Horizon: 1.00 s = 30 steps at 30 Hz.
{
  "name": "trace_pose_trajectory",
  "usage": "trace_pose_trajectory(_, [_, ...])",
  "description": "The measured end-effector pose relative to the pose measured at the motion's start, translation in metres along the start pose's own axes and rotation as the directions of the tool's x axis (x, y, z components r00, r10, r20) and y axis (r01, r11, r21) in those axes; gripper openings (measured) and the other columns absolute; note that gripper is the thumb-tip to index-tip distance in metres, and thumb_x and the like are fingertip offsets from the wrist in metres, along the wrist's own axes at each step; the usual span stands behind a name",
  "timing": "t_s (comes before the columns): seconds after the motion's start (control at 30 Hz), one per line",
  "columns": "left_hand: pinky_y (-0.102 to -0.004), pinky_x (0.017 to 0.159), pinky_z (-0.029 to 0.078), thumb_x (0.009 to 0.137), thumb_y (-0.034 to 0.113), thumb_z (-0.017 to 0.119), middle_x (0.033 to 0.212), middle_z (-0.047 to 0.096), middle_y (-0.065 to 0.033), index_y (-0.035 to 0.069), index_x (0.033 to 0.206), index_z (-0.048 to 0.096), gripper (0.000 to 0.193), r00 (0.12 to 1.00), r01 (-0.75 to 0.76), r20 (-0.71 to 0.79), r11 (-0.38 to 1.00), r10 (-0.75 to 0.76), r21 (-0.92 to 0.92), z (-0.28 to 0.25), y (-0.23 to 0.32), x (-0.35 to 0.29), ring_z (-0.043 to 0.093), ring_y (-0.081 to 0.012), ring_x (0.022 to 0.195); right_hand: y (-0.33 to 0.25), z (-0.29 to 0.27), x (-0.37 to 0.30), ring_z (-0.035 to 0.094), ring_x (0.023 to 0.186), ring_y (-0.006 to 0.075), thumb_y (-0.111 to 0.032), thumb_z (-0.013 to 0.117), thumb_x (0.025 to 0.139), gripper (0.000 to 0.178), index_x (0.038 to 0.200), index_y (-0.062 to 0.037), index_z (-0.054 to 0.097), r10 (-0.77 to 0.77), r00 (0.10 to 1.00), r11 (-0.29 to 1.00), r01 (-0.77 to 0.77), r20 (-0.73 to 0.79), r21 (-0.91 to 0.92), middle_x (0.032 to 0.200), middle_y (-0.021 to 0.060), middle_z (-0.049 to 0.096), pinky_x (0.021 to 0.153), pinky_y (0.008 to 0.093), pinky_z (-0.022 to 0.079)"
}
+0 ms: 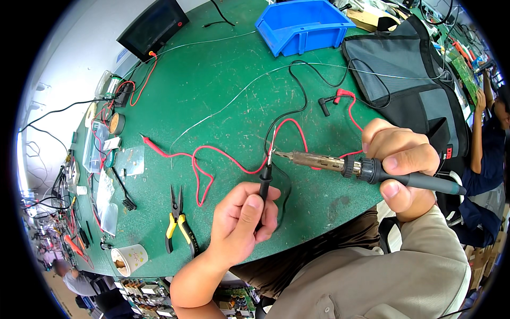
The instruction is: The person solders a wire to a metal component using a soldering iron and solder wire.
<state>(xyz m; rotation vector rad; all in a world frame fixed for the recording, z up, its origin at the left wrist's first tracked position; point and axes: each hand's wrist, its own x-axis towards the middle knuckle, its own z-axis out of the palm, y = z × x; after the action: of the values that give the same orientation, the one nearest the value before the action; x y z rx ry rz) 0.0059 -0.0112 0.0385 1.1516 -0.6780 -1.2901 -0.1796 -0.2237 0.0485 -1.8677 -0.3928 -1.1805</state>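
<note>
My left hand (243, 220) is closed round the black handle of a test probe (264, 183), held upright with its metal end pointing away from me. My right hand (405, 162) grips a soldering iron (321, 161) by its dark grey handle, almost level. The iron's tip meets or nearly meets the metal end of the probe; I cannot tell whether they touch. A thin black cable runs from near the probe. Behind and left of it, a red test lead (226, 155) winds over the green table, with its red probe (154, 147) at the left.
Yellow-and-black pliers (179, 220), a black brush (125, 192) and a paper cup (129, 259) are on the left. A blue bin (311, 40) and a dark screen (152, 29) stand at the back. A grey-black bag (404, 64) lies at right, near another person (481, 151). Thin wire (223, 105) crosses the table.
</note>
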Motion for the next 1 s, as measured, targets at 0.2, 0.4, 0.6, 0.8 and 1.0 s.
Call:
trace_pose_trajectory(0.2, [-0.0203,0.046,0.033,0.100,0.012,0.046,0.076,0.055,-0.0041,0.001,0.110,0.047,0.015,1.000,0.001,0.026,0.993,0.002,-0.118,-0.0014,-0.0014,-0.0012,0.042,-0.0058,0.052,0.0001,-0.0009,-0.0002,0.049,0.052,0.0188,-0.003,0.067,0.075,0.025,0.096,0.0026,0.054,-0.006,1.000,1.000,0.006,-0.004,0.003,0.068,0.0093,0.055,0.053,0.0358,0.042])
trace_pose_trajectory(0.4, [-0.0204,0.047,0.034,0.098,0.009,0.049,0.078,0.056,-0.0040,0.003,0.107,0.046,0.011,1.000,-0.009,0.027,0.991,0.012,-0.133,-0.0022,-0.0030,-0.0016,0.043,-0.0058,0.054,-0.0003,-0.0010,0.0002,0.049,0.051,0.0186,-0.003,0.067,0.075,0.025,0.096,0.0026,0.054,-0.004,1.000,1.000,0.004,0.005,-0.001,0.067,0.0090,0.054,0.053,0.0357,0.042])
trace_pose_trajectory(0.6, [-0.0206,0.048,0.035,0.098,0.008,0.049,0.078,0.055,-0.0042,0.003,0.107,0.046,0.011,1.000,-0.010,0.024,0.989,0.014,-0.145,-0.0022,-0.0032,-0.0013,0.043,-0.0060,0.056,-0.0002,0.0002,0.0006,0.049,0.051,0.0182,-0.004,0.067,0.076,0.024,0.095,0.0021,0.054,0.003,1.000,1.000,-0.003,0.010,-0.006,0.066,0.0081,0.054,0.053,0.0352,0.042])
trace_pose_trajectory(0.8, [-0.0206,0.047,0.034,0.098,0.008,0.049,0.077,0.055,-0.0041,0.002,0.107,0.047,0.011,1.000,-0.008,0.029,0.991,0.012,-0.133,-0.0018,-0.0023,-0.0011,0.043,-0.0057,0.056,-0.0007,0.0006,0.0015,0.050,0.051,0.0181,-0.005,0.068,0.077,0.023,0.095,0.0017,0.054,0.002,1.000,1.000,-0.002,0.008,-0.018,0.066,0.0079,0.054,0.053,0.0348,0.042])
trace_pose_trajectory(1.0, [-0.0204,0.046,0.034,0.098,0.009,0.050,0.075,0.055,-0.0039,0.002,0.105,0.047,0.011,1.000,-0.026,0.010,0.994,0.028,-0.108,-0.0011,-0.0034,-0.0008,0.043,-0.0055,0.054,-0.0030,-0.0023,-0.0006,0.050,0.054,0.0182,-0.005,0.066,0.078,0.024,0.097,0.0013,0.052,0.017,0.999,1.000,-0.017,-0.031,-0.005,0.069,0.0091,0.054,0.056,0.0363,0.043])
